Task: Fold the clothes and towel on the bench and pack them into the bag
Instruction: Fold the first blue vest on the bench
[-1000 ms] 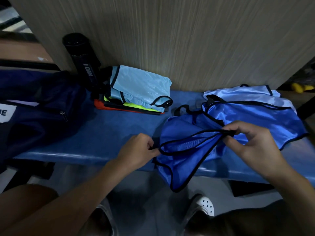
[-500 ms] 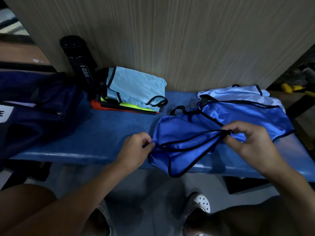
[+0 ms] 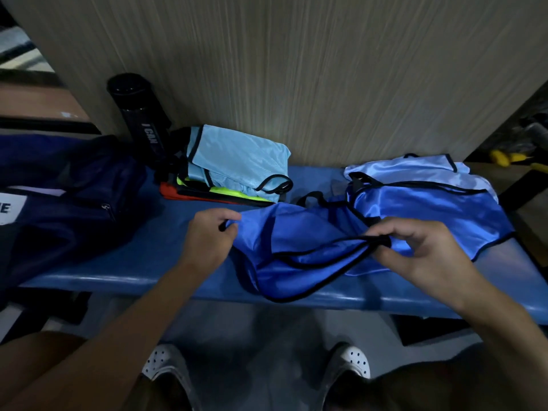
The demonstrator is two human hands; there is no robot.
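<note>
A royal blue bib with black trim [image 3: 296, 244] lies bunched across the front of the blue bench [image 3: 124, 262], its lower edge drooping over the bench lip. My left hand [image 3: 207, 238] pinches the bib's left black edge. My right hand [image 3: 421, 253] pinches its black-trimmed strap on the right. More blue bibs [image 3: 430, 203] lie spread behind my right hand, with a pale blue one [image 3: 415, 170] at the back. A folded stack [image 3: 237, 167] topped by a light blue bib sits at the back centre. The dark navy bag [image 3: 68, 203] rests on the bench's left end.
A black bottle [image 3: 139, 114] stands against the wood-grain wall [image 3: 296, 69] beside the folded stack. My white perforated shoes [image 3: 353, 363] are on the grey floor below the bench. Yellow objects [image 3: 510, 158] lie on the floor at far right.
Both hands have carried the blue bib up and away from the bench's front edge onto the seat. My left hand has shifted toward the folded stack, still pinching the edge.
</note>
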